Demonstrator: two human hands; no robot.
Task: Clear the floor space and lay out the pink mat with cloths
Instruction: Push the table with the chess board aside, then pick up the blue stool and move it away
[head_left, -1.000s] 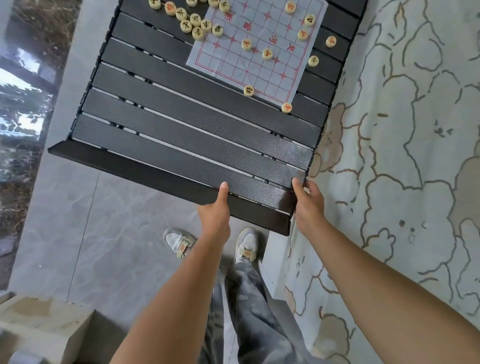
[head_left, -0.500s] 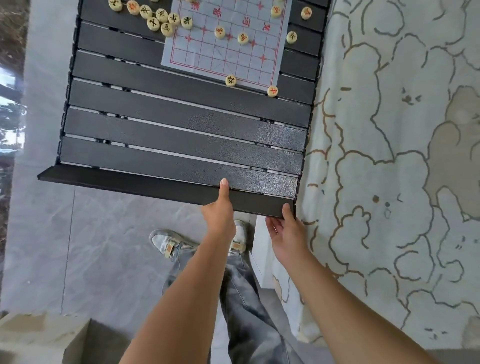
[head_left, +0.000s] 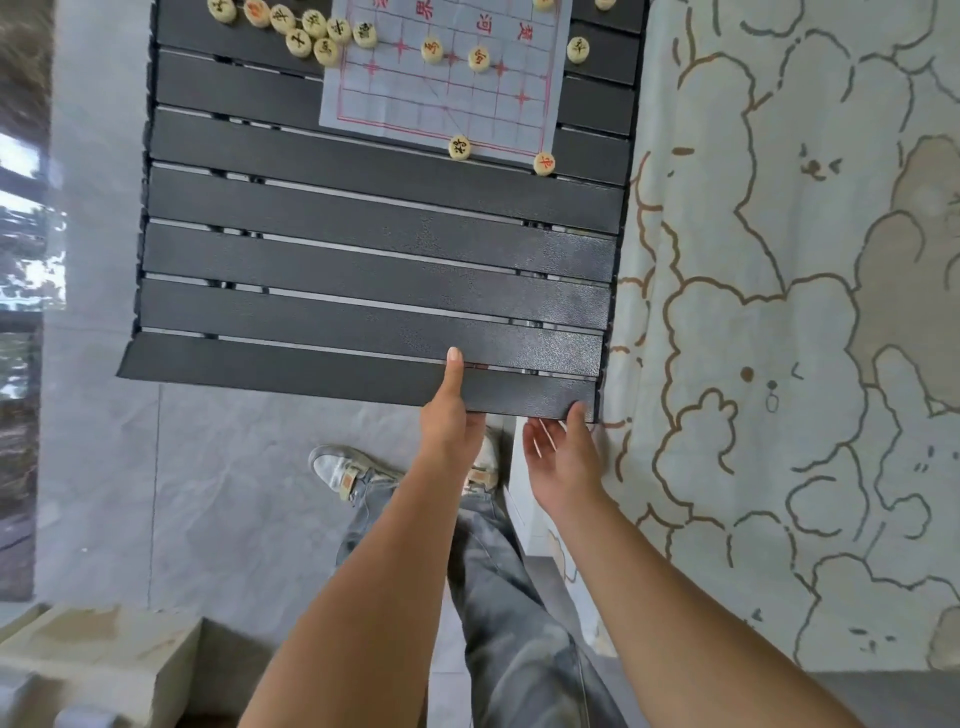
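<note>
A black slatted table (head_left: 363, 260) stands over the grey floor, its near edge just ahead of my feet. My left hand (head_left: 451, 415) grips that near edge, thumb lying on top of the last slat and fingers hidden underneath. My right hand (head_left: 563, 457) hovers at the table's near right corner with its fingers spread; only the thumb tip touches the edge. A paper chess board (head_left: 447, 78) with several round wooden pieces (head_left: 460, 147) lies on the far part of the table. No pink mat or cloth shows in the head view.
A cream rug with brown bear outlines (head_left: 779, 338) covers the floor on the right, right beside the table's side. Grey floor tiles (head_left: 234, 493) lie to the left and below. A pale block (head_left: 93, 654) sits at the bottom left. My shoes (head_left: 343, 470) stand under the table edge.
The table has swung from a slanted position to nearly square with me and sits further left. My right hand has let go of the corner and opened; my left hand keeps its grip.
</note>
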